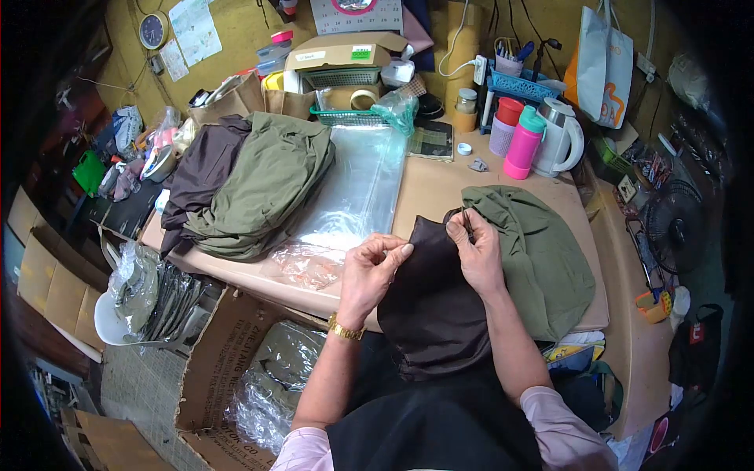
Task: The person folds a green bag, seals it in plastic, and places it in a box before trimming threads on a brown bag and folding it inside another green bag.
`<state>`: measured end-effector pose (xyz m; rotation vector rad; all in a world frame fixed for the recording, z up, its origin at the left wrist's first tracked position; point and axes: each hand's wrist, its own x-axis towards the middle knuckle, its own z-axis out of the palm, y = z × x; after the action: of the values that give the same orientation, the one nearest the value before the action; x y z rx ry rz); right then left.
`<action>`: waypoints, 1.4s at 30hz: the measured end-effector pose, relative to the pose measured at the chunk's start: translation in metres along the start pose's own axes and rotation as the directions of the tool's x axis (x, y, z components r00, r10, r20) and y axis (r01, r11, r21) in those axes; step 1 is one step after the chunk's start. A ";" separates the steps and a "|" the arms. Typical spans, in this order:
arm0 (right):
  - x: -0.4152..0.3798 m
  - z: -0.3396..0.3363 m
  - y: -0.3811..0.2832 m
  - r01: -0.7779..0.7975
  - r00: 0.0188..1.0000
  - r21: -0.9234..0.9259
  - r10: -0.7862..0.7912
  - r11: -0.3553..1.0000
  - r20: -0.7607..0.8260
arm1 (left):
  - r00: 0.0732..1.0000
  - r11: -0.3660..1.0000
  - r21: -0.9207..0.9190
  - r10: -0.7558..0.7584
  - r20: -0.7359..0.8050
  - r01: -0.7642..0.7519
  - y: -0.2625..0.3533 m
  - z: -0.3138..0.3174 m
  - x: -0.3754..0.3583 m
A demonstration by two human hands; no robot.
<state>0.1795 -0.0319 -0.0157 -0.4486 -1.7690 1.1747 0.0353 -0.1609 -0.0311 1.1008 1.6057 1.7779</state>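
A dark brown fabric piece (432, 314) hangs in front of me over the table's near edge. My left hand (374, 271) pinches its upper left corner between thumb and fingers. At the upper right side of the fabric, my right hand (477, 251) is closed on it. A thin dark tool (466, 221), perhaps thread snips, sticks up from the right hand's fingers; its exact kind is hard to make out. Behind and to the right of that hand lies an olive green fabric item (542, 267). Farther left, folded olive garments (271, 173) rest beside dark brown ones (200, 169).
Clear plastic bags (361, 173) lie mid-table. Behind stand a pink bottle (520, 149), a kettle (556, 137) and a green basket (338, 118). Below left, a cardboard box (212, 377) contains plastic-wrapped items, near a white tub (118, 326). A fan (675, 224) stands at right.
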 end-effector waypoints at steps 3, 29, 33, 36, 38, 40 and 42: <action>-0.001 -0.001 0.002 0.003 1.000 0.049 -0.002 0.999 -0.019 | 0.994 0.981 -0.167 -0.107 -0.021 0.102 0.002 0.005 -0.002; 0.003 -0.005 0.008 -0.024 0.999 0.064 0.026 0.998 -0.023 | 0.987 0.850 -0.501 -0.147 0.067 0.161 -0.028 -0.007 -0.010; 0.005 -0.006 0.013 -0.041 0.999 0.003 0.041 0.999 -0.002 | 0.996 0.869 -0.490 -0.087 -0.024 0.064 -0.012 -0.001 -0.014; 0.004 0.001 -0.009 0.164 0.975 -0.351 -0.205 0.922 -0.085 | 0.978 0.710 -0.673 -0.151 0.141 0.206 -0.002 -0.002 -0.016; -0.005 0.002 -0.039 0.163 0.975 -0.553 -0.220 0.817 -0.038 | 0.977 0.645 -0.733 -0.126 0.174 0.214 -0.001 -0.004 -0.016; -0.012 0.001 -0.046 0.318 0.944 -0.617 -0.300 0.720 0.137 | 0.979 0.651 -0.731 -0.120 0.166 0.204 -0.001 -0.003 -0.015; -0.020 0.006 -0.059 0.420 0.901 -0.633 -0.381 0.650 0.207 | 0.981 0.656 -0.729 -0.113 0.160 0.195 -0.002 -0.002 -0.016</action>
<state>0.1954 -0.0768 0.0248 -0.3958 -2.1762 0.1993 0.0424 -0.1743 -0.0368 0.6083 0.7139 1.9337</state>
